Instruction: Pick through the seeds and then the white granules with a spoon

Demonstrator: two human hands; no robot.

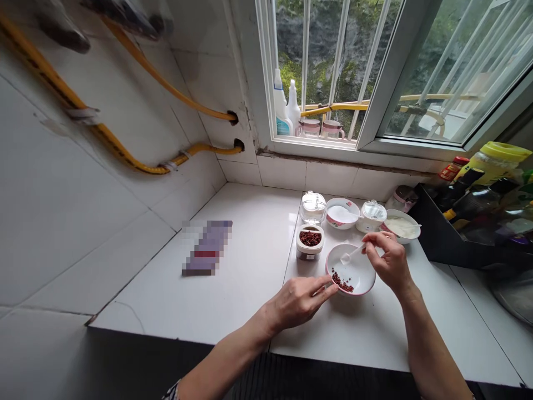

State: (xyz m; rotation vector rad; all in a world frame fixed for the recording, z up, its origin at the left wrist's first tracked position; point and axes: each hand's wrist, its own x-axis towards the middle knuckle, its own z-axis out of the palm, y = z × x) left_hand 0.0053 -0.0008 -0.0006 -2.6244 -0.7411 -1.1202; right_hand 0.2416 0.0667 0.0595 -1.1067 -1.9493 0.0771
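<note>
The right hand [387, 260] pinches the handle of a small white spoon [353, 253], whose long axis slants from the fingers leftward and slightly toward the person, scoop end leading. The scoop is over the white bowl [366, 278]; contact is unclear. The left hand [300, 300] has extended fingers at the near-left rim; whether they grip cannot be told. Inside lie red-brown grains [343, 282]; a jar [308, 254] of similar grains stands just beside. The step appears to be spoon work within the bowl; the next move calls for a steady rim and a controlled scoop.
</note>
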